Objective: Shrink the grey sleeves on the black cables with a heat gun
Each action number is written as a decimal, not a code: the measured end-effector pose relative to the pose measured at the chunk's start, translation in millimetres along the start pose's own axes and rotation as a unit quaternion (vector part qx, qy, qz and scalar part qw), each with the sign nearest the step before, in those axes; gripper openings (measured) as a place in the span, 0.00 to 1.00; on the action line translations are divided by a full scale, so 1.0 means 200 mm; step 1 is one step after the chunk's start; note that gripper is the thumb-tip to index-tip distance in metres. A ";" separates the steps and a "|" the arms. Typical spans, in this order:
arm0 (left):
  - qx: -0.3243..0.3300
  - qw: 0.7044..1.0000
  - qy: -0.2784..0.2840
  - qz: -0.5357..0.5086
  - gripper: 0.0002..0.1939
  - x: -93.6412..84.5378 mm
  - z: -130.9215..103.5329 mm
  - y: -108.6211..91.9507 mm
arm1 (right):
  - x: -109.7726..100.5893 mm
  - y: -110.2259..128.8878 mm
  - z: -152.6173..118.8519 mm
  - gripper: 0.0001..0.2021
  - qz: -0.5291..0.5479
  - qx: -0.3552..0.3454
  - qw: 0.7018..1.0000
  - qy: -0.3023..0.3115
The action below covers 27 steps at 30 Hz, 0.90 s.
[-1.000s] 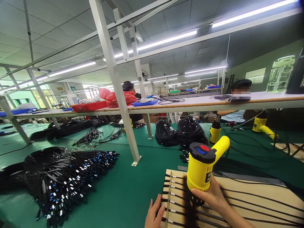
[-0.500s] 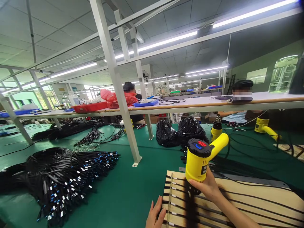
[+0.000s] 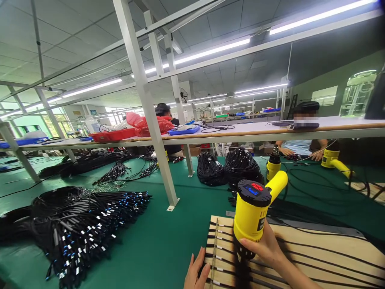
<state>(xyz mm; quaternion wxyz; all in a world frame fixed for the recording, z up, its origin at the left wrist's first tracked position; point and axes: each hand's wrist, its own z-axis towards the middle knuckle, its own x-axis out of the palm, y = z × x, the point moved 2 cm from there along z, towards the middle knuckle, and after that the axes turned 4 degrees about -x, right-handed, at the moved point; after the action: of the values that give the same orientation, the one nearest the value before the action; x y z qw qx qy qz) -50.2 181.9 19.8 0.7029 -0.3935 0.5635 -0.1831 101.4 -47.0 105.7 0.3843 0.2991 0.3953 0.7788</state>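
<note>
My right hand is wrapped round the lower body of a yellow heat gun, held upright with its nozzle down over a wooden board. Several black cables lie side by side across this board, their ends held under a thin strip near its left edge. Dark scorch marks show on the wood below the nozzle. At the board's left edge rests my left hand, fingers apart and holding nothing. The nozzle's tip is hard to make out against the dark marks.
A large bundle of black cables with white and blue ends lies left on the green table. Coiled cables and another heat gun stand behind. A metal post carries a shelf. A co-worker's hands show beyond.
The heat gun in my right hand has moved slightly down towards me over the board. My left hand stays at the edge. The co-worker's hands have come into view under the shelf.
</note>
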 end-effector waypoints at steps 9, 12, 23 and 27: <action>-0.035 0.999 -0.038 -0.001 0.37 -0.03 -0.01 0.03 | -0.07 0.10 -0.09 0.22 -0.025 -0.017 1.000 -0.003; -0.055 0.998 -0.016 -0.023 0.33 -0.05 -0.05 0.02 | -0.08 0.12 -0.12 0.20 -0.017 -0.009 1.000 -0.016; 0.022 1.000 0.002 -0.018 0.27 -0.02 -0.08 0.05 | -0.02 0.07 -0.09 0.24 -0.013 -0.001 1.000 0.017; 0.023 1.000 0.000 -0.002 0.28 -0.03 -0.09 0.04 | 0.00 0.06 -0.09 0.24 0.014 0.000 0.999 0.032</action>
<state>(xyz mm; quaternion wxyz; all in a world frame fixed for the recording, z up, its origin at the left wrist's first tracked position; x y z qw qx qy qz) -71.1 184.6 16.2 0.7112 -0.3780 0.5588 -0.1974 83.4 -58.4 107.8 0.3604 0.2796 0.4032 0.7933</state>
